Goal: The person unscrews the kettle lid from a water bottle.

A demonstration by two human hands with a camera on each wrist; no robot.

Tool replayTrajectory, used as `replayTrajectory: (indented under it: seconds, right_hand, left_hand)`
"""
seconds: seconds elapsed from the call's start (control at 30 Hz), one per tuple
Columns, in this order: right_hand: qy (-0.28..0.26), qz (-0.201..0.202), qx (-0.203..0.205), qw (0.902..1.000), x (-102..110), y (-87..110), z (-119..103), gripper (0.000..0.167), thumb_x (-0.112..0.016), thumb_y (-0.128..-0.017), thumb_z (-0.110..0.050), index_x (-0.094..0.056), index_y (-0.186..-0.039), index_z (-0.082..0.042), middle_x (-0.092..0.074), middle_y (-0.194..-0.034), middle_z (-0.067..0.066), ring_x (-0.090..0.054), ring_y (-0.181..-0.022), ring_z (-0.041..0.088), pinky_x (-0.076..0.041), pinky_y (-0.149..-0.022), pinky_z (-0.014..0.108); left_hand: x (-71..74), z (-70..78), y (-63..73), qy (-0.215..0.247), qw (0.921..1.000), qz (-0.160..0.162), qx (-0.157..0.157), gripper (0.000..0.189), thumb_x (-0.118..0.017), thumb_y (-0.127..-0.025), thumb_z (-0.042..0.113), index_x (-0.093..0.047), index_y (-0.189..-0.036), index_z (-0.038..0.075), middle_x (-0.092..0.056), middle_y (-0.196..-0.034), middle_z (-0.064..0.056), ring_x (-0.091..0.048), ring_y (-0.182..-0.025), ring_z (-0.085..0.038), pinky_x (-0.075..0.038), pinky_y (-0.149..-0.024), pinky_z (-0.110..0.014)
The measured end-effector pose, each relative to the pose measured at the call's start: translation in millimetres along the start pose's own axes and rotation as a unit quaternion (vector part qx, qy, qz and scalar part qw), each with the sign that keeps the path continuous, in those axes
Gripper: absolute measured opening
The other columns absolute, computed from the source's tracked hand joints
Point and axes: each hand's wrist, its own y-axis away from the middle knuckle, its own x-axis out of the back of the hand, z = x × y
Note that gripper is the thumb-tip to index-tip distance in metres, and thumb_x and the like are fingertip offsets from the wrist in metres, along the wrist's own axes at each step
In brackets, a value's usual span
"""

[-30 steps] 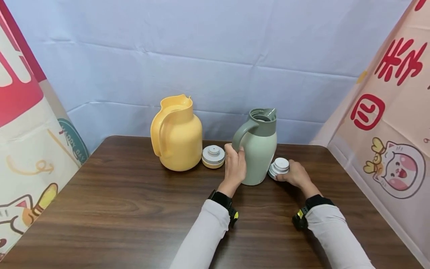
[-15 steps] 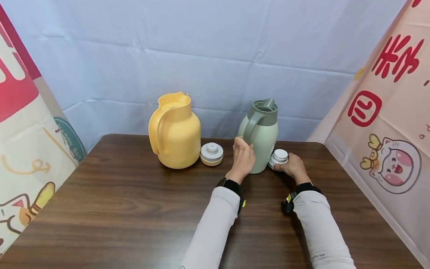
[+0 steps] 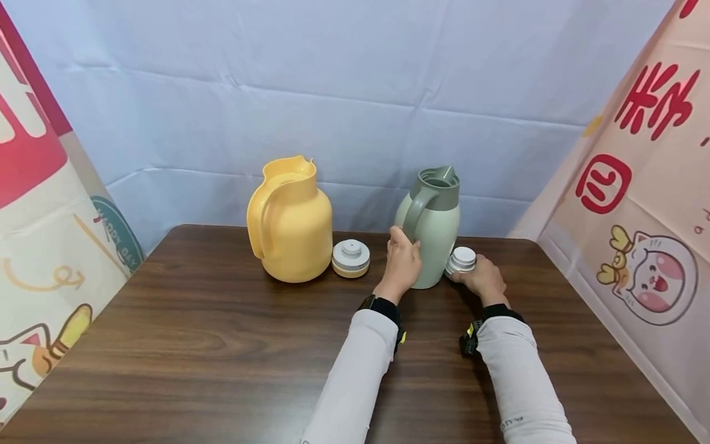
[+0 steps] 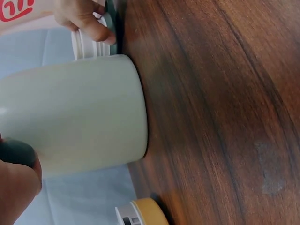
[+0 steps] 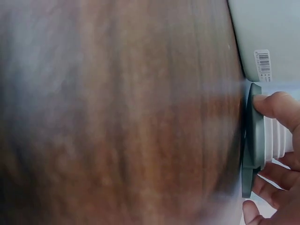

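Observation:
A pale green thermos jug [image 3: 435, 231] with a darker green collar and handle stands on the wooden table, its top open. My left hand [image 3: 402, 264] grips the lower part of that handle; in the left wrist view the rounded handle end [image 4: 18, 153] pokes out beside my thumb. Right of the jug lies its stopper lid [image 3: 461, 259], white threaded plug upward and green cap [image 5: 255, 126] down against the table. My right hand [image 3: 484, 277] holds this lid by its edge, thumb on the green rim and fingers around the far side.
A yellow thermos jug [image 3: 296, 228] stands open-topped at the left. Beside it sits a white lid with a yellow base [image 3: 351, 259]. The table [image 3: 222, 357] ends at a hanging pale cloth [image 3: 355, 92], with printed banners [image 3: 638, 246] on both sides.
The green jug has shifted back towards the cloth, with my left hand moving along at its handle. My right hand has stayed at the lid, its wrist swinging slightly left.

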Motion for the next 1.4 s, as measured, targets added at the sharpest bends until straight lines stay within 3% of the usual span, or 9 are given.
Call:
replayTrajectory:
  seconds: [0.23,0.37,0.5,0.63,0.77,0.9,1.0,1.13,1.4]
  right_hand:
    - [0.001,0.010,-0.003,0.9999,-2.5,2.3,0.9,0.079,-0.068,-0.079,-0.034,-0.030,-0.134,0.009,-0.046,-0.120,0.032,-0.047,-0.105,0.048,-0.038,-0.081,0.058]
    - [0.013,0.011,0.014,0.9998,-5.3,3.1,2.1,0.076,-0.065,-0.079,-0.034,-0.031,-0.131,0.011,-0.048,-0.115,0.033,-0.049,-0.100,0.048,-0.039,-0.078,0.058]
    - [0.016,-0.012,0.023,0.9995,-2.9,4.0,0.2,0.075,-0.062,-0.082,-0.030,-0.028,-0.132,0.013,-0.045,-0.117,0.035,-0.047,-0.102,0.050,-0.038,-0.078,0.060]
    - [0.027,-0.040,0.022,0.9986,5.6,5.0,-8.2,0.078,-0.060,-0.084,-0.030,-0.022,-0.134,0.018,-0.041,-0.119,0.037,-0.043,-0.105,0.052,-0.036,-0.080,0.062]
    - [0.032,-0.056,0.017,0.9978,12.3,6.7,-17.8,0.085,-0.059,-0.085,-0.033,-0.016,-0.135,0.021,-0.040,-0.121,0.039,-0.043,-0.106,0.053,-0.034,-0.082,0.063]
    - [0.029,-0.062,0.007,0.9976,13.5,10.4,-23.8,0.094,-0.057,-0.086,-0.035,-0.001,-0.136,0.022,-0.029,-0.128,0.044,-0.036,-0.112,0.057,-0.030,-0.086,0.067]
    - [0.021,-0.060,0.005,0.9979,13.2,16.0,-28.7,0.096,-0.055,-0.087,-0.034,0.008,-0.136,0.019,-0.014,-0.136,0.045,-0.027,-0.117,0.060,-0.024,-0.088,0.070]
    - [0.010,-0.053,0.023,0.9983,13.8,26.5,-37.0,0.093,-0.055,-0.088,-0.030,0.010,-0.139,0.013,0.001,-0.140,0.044,-0.018,-0.120,0.063,-0.019,-0.090,0.071]
    - [0.007,-0.049,0.098,0.9939,14.5,50.2,-51.0,0.089,-0.055,-0.091,-0.035,0.003,-0.143,0.009,0.006,-0.141,0.041,-0.008,-0.125,0.060,-0.010,-0.090,0.074]
  left_hand:
    - [-1.0,-0.8,1.3,0.012,0.9999,0.008,-0.008,0.034,-0.040,-0.100,0.012,-0.022,-0.126,0.001,-0.047,-0.118,-0.021,-0.042,-0.115,-0.031,-0.038,-0.089,-0.037]
    - [1.6,-1.8,3.0,0.010,0.9996,0.013,-0.022,0.030,-0.043,-0.099,0.013,-0.028,-0.122,0.002,-0.048,-0.114,-0.017,-0.051,-0.105,-0.028,-0.043,-0.080,-0.034]
    - [8.7,-0.5,3.1,0.008,0.9997,0.004,-0.022,0.023,-0.049,-0.097,0.018,-0.039,-0.113,0.005,-0.052,-0.104,-0.012,-0.055,-0.096,-0.025,-0.044,-0.074,-0.033]
    - [16.0,1.6,1.3,0.008,0.9998,-0.011,-0.013,0.019,-0.053,-0.096,0.022,-0.046,-0.107,0.008,-0.056,-0.106,-0.009,-0.056,-0.101,-0.023,-0.046,-0.078,-0.034]
    - [20.3,3.2,0.7,-0.010,0.9998,-0.018,-0.005,0.024,-0.055,-0.095,0.025,-0.048,-0.111,0.009,-0.057,-0.113,-0.009,-0.056,-0.105,-0.024,-0.046,-0.080,-0.035]
    - [24.1,4.2,2.3,-0.069,0.9971,-0.031,-0.002,0.035,-0.055,-0.094,0.030,-0.050,-0.119,0.005,-0.054,-0.113,-0.013,-0.053,-0.105,-0.026,-0.045,-0.081,-0.036]
    - [28.5,2.7,5.9,-0.137,0.9891,-0.054,0.001,0.048,-0.052,-0.095,0.035,-0.046,-0.131,0.004,-0.048,-0.122,-0.016,-0.049,-0.110,-0.029,-0.043,-0.086,-0.038]
    - [37.1,-4.4,13.1,-0.217,0.9719,-0.091,0.005,0.059,-0.045,-0.096,0.044,-0.037,-0.140,0.006,-0.038,-0.137,-0.016,-0.040,-0.122,-0.030,-0.038,-0.093,-0.043]
    - [69.0,-24.9,25.9,-0.297,0.9450,-0.137,-0.001,0.064,-0.033,-0.096,0.053,-0.026,-0.147,0.016,-0.017,-0.152,-0.014,-0.014,-0.137,-0.035,-0.022,-0.101,-0.057]
